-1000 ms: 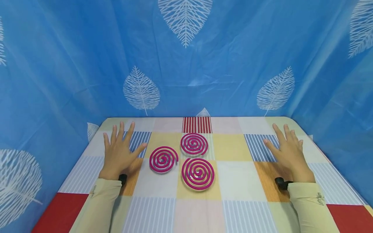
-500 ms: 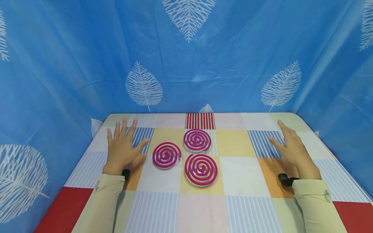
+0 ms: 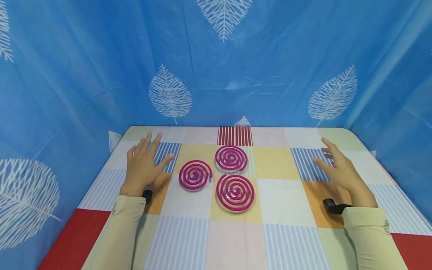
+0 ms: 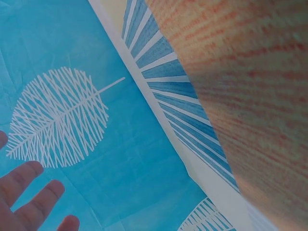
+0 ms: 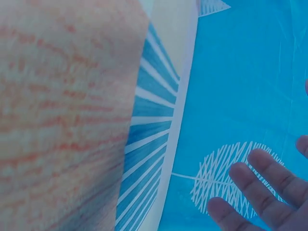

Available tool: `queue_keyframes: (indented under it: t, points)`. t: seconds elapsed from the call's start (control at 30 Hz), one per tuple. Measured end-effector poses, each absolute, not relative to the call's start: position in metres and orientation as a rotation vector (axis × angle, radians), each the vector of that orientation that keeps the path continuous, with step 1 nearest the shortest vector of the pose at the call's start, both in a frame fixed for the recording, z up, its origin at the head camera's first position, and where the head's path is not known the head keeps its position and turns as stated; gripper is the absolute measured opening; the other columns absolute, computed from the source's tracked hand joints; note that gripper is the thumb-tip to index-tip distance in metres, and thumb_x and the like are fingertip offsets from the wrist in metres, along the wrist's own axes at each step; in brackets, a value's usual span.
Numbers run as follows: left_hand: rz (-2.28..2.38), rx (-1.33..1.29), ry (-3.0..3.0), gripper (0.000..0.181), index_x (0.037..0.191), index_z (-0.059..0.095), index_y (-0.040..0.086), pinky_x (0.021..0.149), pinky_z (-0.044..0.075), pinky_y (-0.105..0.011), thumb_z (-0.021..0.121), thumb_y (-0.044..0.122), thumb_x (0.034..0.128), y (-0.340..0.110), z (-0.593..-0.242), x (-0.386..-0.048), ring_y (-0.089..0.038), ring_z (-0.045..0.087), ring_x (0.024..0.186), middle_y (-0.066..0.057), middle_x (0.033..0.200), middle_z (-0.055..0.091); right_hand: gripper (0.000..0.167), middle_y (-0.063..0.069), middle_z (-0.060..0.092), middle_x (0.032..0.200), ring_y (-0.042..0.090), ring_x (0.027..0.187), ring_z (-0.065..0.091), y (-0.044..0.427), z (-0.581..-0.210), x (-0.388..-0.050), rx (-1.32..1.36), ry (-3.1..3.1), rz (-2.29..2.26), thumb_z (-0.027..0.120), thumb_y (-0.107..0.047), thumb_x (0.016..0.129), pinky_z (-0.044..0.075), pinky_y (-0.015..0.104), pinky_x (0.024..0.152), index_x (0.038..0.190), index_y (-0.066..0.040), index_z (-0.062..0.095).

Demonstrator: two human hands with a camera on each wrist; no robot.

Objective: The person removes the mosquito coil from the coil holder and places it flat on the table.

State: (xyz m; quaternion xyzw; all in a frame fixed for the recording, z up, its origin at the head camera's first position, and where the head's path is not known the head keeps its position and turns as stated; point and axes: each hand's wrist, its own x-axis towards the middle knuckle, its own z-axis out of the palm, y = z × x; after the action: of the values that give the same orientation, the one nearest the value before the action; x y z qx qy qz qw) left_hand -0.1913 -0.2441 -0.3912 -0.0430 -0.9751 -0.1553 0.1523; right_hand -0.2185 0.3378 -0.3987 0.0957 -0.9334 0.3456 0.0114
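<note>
Three magenta spiral coils lie on the patchwork cloth: a left coil [image 3: 195,175], a back coil [image 3: 231,158] and a front coil [image 3: 235,193], close together but apart. To the left of them my left hand [image 3: 142,167] is held above the cloth, its fingers spread and holding nothing. Far to the right of the coils, my right hand [image 3: 344,172] is also raised over the cloth, thumb apart from slightly bent fingers, with nothing in it. In the wrist views only fingertips [image 4: 34,168] of the left and fingertips [image 5: 260,156] of the right show; no coil appears there.
A table with a checked patchwork cloth [image 3: 283,198] spreads under both hands. Blue curtain [image 3: 270,75] with white leaf prints rises behind the table and along both sides. Black wrist cameras, one [image 3: 147,195] on the left and one [image 3: 334,206] on the right, sit at the wrists.
The head view has shifted slightly, so the table appears higher and the coils a bit further right. My right hand has turned onto its side, and my left fingers have drawn somewhat closer together.
</note>
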Motion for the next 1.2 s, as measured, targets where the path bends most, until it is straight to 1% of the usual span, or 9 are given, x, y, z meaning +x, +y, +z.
queue_keyframes:
  t: [0.2,0.27,0.33,0.43,0.67,0.83,0.9,1.1,1.2]
  points:
    - [-0.456,-0.158,-2.761,0.083,0.167,0.037,0.006,0.117,0.026,-0.076,0.069,0.045,0.1010,-0.242,-0.390,-0.191,-0.055,0.032,0.154,-0.032,0.169,0.033,0.078,0.045,0.038,0.155,0.067,0.137,0.042,0.334,-0.398,-0.216,0.362,-2.851,1.159,0.058,-0.022,0.114,0.039,0.080,0.104,0.173,-0.004,0.010]
    - [-0.461,-0.174,-2.747,0.082,0.166,0.039,0.006,0.117,0.027,-0.076,0.072,0.042,0.1005,-0.241,-0.390,-0.191,-0.054,0.034,0.153,-0.031,0.168,0.036,0.077,0.044,0.041,0.153,0.065,0.135,0.045,0.334,-0.397,-0.215,0.388,-2.839,1.162,0.059,-0.021,0.114,0.050,0.058,0.111,0.173,-0.003,0.012]
    - [-0.460,-0.187,-2.736,0.080,0.165,0.041,0.005,0.116,0.028,-0.076,0.073,0.039,0.1002,-0.240,-0.390,-0.191,-0.054,0.037,0.152,-0.031,0.167,0.039,0.075,0.043,0.043,0.152,0.064,0.134,0.047,0.333,-0.396,-0.214,0.413,-2.828,1.179,0.059,-0.019,0.113,0.054,0.029,0.105,0.172,-0.002,0.016]
    - [-0.455,-0.199,-2.723,0.077,0.164,0.044,0.004,0.115,0.030,-0.076,0.076,0.034,0.0998,-0.239,-0.391,-0.190,-0.054,0.040,0.150,-0.031,0.164,0.043,0.070,0.043,0.046,0.150,0.063,0.132,0.049,0.331,-0.396,-0.213,0.446,-2.807,1.216,0.059,-0.017,0.113,0.038,0.001,0.083,0.169,0.001,0.022]
    - [-0.490,-0.238,-2.657,0.066,0.157,0.054,0.005,0.113,0.034,-0.074,0.079,0.023,0.0981,-0.237,-0.392,-0.192,-0.054,0.048,0.143,-0.030,0.156,0.053,0.062,0.042,0.050,0.149,0.056,0.129,0.053,0.329,-0.398,-0.212,0.514,-2.758,1.266,0.058,-0.010,0.112,0.041,0.002,0.084,0.166,0.005,0.029]
    - [-0.562,-0.250,-2.637,0.058,0.151,0.061,0.005,0.114,0.035,-0.073,0.079,0.017,0.0979,-0.232,-0.392,-0.194,-0.051,0.052,0.140,-0.029,0.150,0.060,0.055,0.040,0.054,0.145,0.007,0.120,0.059,0.326,-0.402,-0.213,0.569,-2.708,1.335,0.058,-0.009,0.112,0.045,0.005,0.088,0.161,0.008,0.037]
    - [-0.587,-0.246,-2.649,0.056,0.151,0.061,0.005,0.115,0.034,-0.072,0.078,0.017,0.0986,-0.229,-0.391,-0.194,-0.051,0.052,0.140,-0.028,0.149,0.061,0.054,0.038,0.055,0.144,-0.006,0.114,0.056,0.325,-0.404,-0.213,0.575,-2.695,1.379,0.058,-0.012,0.113,0.047,0.007,0.089,0.159,0.008,0.040]
    - [-0.658,-0.231,-2.675,0.054,0.151,0.062,0.005,0.114,0.040,-0.070,0.077,0.019,0.1006,-0.225,-0.390,-0.192,-0.050,0.057,0.136,-0.027,0.146,0.063,0.052,0.031,0.060,0.141,-0.005,0.113,0.060,0.321,-0.411,-0.213,0.608,-2.683,1.430,0.060,-0.012,0.112,0.048,0.009,0.090,0.156,0.011,0.043]
    - [-0.713,-0.256,-2.668,0.053,0.150,0.063,0.006,0.109,0.047,-0.067,0.077,0.018,0.1011,-0.225,-0.390,-0.190,-0.048,0.060,0.133,-0.025,0.144,0.066,0.048,0.015,0.066,0.135,-0.007,0.110,0.061,0.318,-0.413,-0.214,0.644,-2.668,1.462,0.059,-0.004,0.111,0.049,0.010,0.089,0.153,0.014,0.044]
